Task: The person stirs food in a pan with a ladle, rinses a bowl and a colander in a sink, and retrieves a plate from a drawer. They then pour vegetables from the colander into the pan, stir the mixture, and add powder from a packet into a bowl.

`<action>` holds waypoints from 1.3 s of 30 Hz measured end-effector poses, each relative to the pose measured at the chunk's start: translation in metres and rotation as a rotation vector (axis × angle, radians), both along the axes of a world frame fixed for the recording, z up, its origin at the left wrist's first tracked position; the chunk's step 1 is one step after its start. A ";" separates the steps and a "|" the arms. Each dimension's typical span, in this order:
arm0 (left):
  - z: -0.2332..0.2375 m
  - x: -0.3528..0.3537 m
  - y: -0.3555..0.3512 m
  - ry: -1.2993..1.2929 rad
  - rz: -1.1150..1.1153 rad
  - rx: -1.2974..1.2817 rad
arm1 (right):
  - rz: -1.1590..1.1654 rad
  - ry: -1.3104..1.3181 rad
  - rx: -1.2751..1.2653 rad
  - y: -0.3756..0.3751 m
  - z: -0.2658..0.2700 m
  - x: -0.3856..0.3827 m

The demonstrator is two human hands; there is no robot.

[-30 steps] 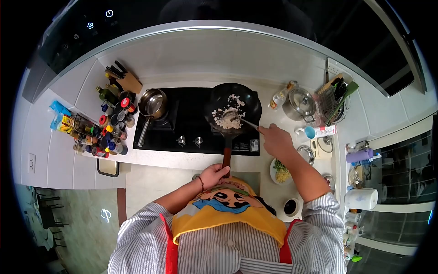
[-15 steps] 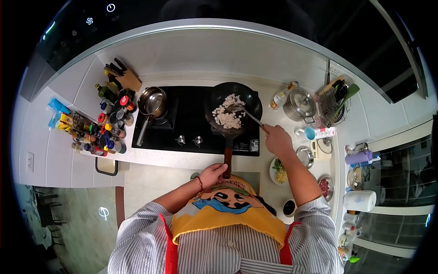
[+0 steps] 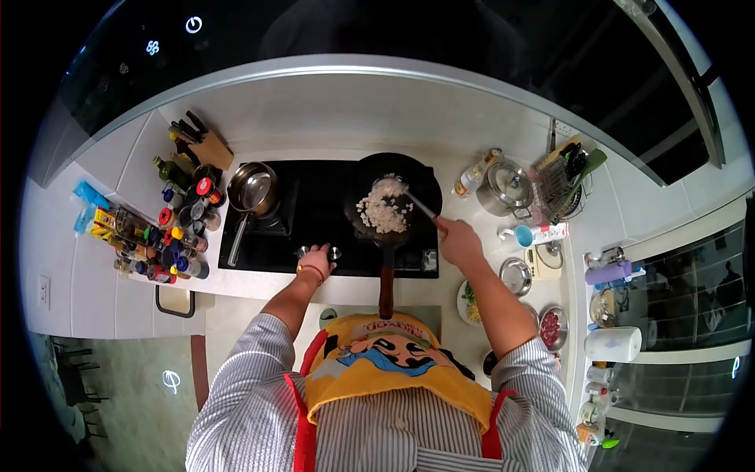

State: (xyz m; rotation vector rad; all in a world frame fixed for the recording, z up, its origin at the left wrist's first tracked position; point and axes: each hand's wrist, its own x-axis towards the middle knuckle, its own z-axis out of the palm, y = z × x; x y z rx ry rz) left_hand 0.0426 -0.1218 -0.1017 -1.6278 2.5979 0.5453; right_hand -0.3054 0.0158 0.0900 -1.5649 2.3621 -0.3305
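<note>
A black wok (image 3: 425,185) sits on the right burner, its wooden handle (image 3: 386,293) pointing toward me with no hand on it. Pale diced food (image 3: 381,214) lies in the wok. My right hand (image 3: 460,242) is closed around the handle of a metal spatula (image 3: 421,206), whose head is among the food, partly covered by it. At the front of the black stove, my left hand (image 3: 316,259) has its fingers at the stove knob (image 3: 334,253) on the right; another knob shows just left of the fingers.
A steel saucepan (image 3: 253,189) stands on the left burner. Sauce bottles (image 3: 177,244) and a knife block (image 3: 212,149) crowd the left counter. To the right are a lidded pot (image 3: 505,187), a plate of chopped vegetables (image 3: 470,303) and a bowl of red meat (image 3: 554,328).
My left hand has let go of the wok handle and moved left and forward to the stove knobs. The spatula has pushed the food around toward the back of the wok.
</note>
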 end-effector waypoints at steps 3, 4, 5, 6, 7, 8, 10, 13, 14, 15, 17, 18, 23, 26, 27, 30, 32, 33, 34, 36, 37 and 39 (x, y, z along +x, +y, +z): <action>-0.009 -0.006 -0.012 -0.059 -0.077 0.103 | 0.080 0.028 -0.006 0.019 0.042 0.009; -0.009 -0.009 -0.013 -0.068 -0.060 0.088 | 0.110 0.070 0.005 0.025 0.060 0.007; -0.005 -0.009 -0.014 -0.069 -0.059 0.093 | 0.112 0.069 0.010 0.029 0.082 0.010; 0.000 -0.009 -0.015 -0.083 -0.080 0.086 | 0.125 0.125 0.078 0.034 0.104 0.013; 0.002 -0.009 -0.016 -0.097 -0.100 0.079 | 0.140 0.183 0.146 0.037 0.114 0.014; 0.000 -0.008 -0.018 -0.102 -0.116 0.071 | 0.166 0.198 0.170 0.039 0.110 0.011; 0.003 -0.004 -0.019 -0.088 -0.139 0.057 | 0.155 0.191 0.158 0.033 0.083 0.009; 0.016 -0.015 -0.001 -0.025 -0.014 0.007 | 0.102 0.183 0.121 0.017 0.064 0.004; 0.019 -0.018 0.010 0.017 0.132 -0.027 | 0.060 0.173 0.099 0.010 0.058 0.003; -0.002 -0.020 0.018 0.192 0.175 0.078 | 0.063 0.166 0.097 0.005 0.046 0.001; 0.013 -0.038 0.052 0.660 0.271 0.925 | 0.023 0.087 0.012 -0.003 0.022 -0.002; 0.019 -0.045 0.078 0.816 0.494 1.423 | 0.022 0.081 0.013 -0.003 0.017 0.002; 0.090 -0.070 0.136 1.009 0.401 1.507 | 0.084 0.055 0.015 -0.007 0.024 0.006; 0.097 -0.078 0.134 1.026 0.471 1.517 | 0.108 0.048 -0.050 0.003 0.041 -0.005; 0.093 -0.080 0.136 1.019 0.481 1.496 | 0.114 0.047 -0.048 0.000 0.039 -0.005; 0.079 -0.083 0.136 1.025 0.492 1.493 | 0.027 0.064 -0.019 -0.011 0.023 -0.005; 0.074 -0.081 0.133 0.999 0.456 1.477 | 0.093 0.035 -0.027 -0.010 0.004 0.000; 0.073 -0.079 0.133 0.972 0.426 1.461 | 0.095 0.034 -0.025 -0.005 0.012 0.003; 0.078 -0.077 0.133 0.973 0.431 1.462 | 0.147 0.063 0.013 0.002 0.029 0.008; 0.093 -0.076 0.132 0.908 0.392 1.424 | 0.200 0.092 0.055 0.017 0.069 0.015; 0.091 -0.075 0.133 0.908 0.394 1.426 | 0.218 0.137 0.096 0.026 0.093 0.015; 0.089 -0.074 0.131 0.901 0.319 1.395 | 0.241 0.183 0.136 0.033 0.111 0.011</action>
